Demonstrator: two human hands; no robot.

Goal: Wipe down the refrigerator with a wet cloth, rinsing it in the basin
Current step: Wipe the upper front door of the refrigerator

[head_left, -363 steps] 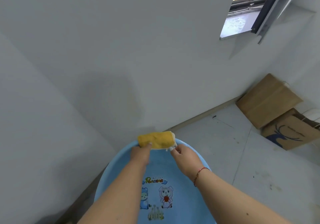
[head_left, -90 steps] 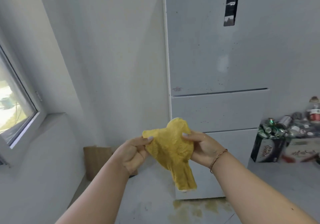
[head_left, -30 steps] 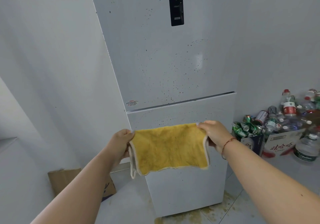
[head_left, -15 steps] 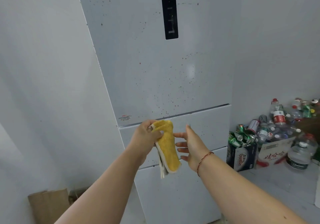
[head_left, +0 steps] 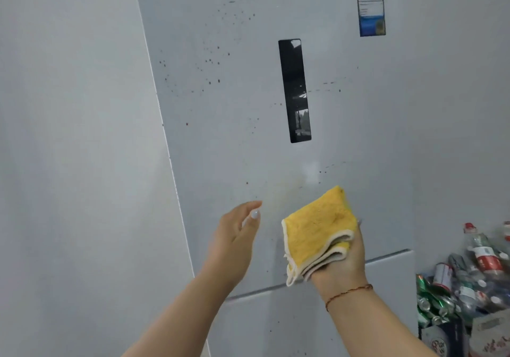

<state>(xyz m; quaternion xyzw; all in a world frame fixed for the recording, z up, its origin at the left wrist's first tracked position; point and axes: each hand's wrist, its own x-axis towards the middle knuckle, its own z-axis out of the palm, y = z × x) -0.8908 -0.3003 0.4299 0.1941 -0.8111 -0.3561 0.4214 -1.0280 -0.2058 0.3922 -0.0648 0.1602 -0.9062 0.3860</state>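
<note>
The white refrigerator fills the head view, its upper door dotted with dark reddish specks around a black vertical display panel. My right hand holds a folded yellow cloth with a pale edge, raised close in front of the lower part of the upper door; whether the cloth touches the door I cannot tell. My left hand is held up to the left of the cloth, fingers relaxed and empty. The basin is out of view.
A blue energy label is stuck at the door's upper right. A heap of crushed cans and plastic bottles in boxes stands at the lower right beside the refrigerator. A plain white wall runs along the left.
The cloth went from spread between both hands to folded; it passed from my left hand to my right hand, which lifted it higher on the door. My view rose up the refrigerator.
</note>
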